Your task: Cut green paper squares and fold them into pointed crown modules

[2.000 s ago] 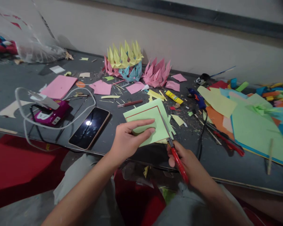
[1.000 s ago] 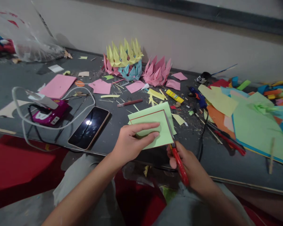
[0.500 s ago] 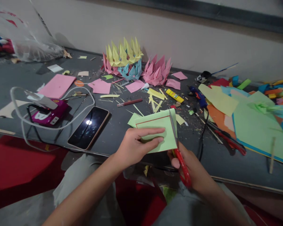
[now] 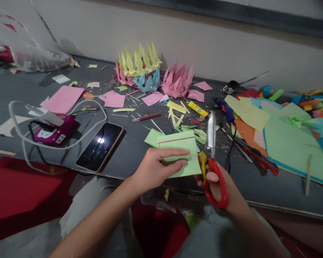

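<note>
My left hand [image 4: 161, 165] grips a light green sheet of paper [image 4: 190, 166] at the table's front edge, index finger stretched over its face and thumb below. A dark red line runs along the sheet's top and left side. In my right hand [image 4: 218, 179] are scissors [image 4: 215, 172] with red and yellow handles; their blades point away from me, just right of the sheet and apart from it. Light green offcuts [image 4: 200, 135] lie right behind the sheet, and another green piece [image 4: 152, 138] sits at its upper left.
A phone [image 4: 100, 147] and a purple power adapter [image 4: 55, 130] with looping cables lie to the left. Folded paper crowns [image 4: 177, 80] stand by the wall. A glue stick [image 4: 198, 108], a red-brown pen [image 4: 146, 117], a glue gun [image 4: 224, 109] and coloured sheets [image 4: 288, 143] are spread around.
The scissors have come away from the sheet's right edge, moving right. The edge strip is off the sheet, and green pieces now show behind it. My left hand keeps its hold.
</note>
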`<state>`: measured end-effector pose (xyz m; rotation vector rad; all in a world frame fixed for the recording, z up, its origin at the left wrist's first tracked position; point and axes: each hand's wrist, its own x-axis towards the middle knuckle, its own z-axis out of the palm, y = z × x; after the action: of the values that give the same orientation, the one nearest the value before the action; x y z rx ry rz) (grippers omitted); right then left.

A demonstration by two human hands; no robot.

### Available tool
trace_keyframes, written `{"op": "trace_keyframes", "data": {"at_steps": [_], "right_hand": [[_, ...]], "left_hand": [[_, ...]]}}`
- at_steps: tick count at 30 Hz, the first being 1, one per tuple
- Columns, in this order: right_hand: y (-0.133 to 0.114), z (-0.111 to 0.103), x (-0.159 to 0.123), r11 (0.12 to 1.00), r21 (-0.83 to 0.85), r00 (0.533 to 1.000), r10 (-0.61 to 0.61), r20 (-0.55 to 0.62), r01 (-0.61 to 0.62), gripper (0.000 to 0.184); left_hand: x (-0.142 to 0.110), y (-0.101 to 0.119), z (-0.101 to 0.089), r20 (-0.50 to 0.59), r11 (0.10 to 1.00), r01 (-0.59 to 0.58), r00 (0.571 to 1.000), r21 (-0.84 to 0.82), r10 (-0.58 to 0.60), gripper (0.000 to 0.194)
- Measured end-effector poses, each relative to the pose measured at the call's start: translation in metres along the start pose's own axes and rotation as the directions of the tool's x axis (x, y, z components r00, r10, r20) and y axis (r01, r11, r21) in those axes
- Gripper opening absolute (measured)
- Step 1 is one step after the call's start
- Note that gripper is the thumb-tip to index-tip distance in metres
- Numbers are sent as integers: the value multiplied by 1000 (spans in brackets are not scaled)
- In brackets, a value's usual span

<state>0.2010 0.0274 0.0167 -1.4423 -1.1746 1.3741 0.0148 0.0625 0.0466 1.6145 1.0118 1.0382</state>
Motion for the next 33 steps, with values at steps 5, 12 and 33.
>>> {"op": "trace_keyframes", "data": {"at_steps": [5, 12, 33], "right_hand": [[-16, -2, -1, 997, 65, 999, -43, 3, 43, 30], [-13, -6, -3, 992, -95, 997, -82, 5, 82, 25], [-13, -9, 6, 977, -44, 944, -213, -250, 209, 23]], "left_hand": [[0, 0, 3, 64, 1000, 19, 998, -20, -18, 21], [0, -4, 3, 30, 999, 48, 998, 18, -49, 30], [-2, 0, -6, 494, 997, -26, 870, 67, -10, 27]]}}
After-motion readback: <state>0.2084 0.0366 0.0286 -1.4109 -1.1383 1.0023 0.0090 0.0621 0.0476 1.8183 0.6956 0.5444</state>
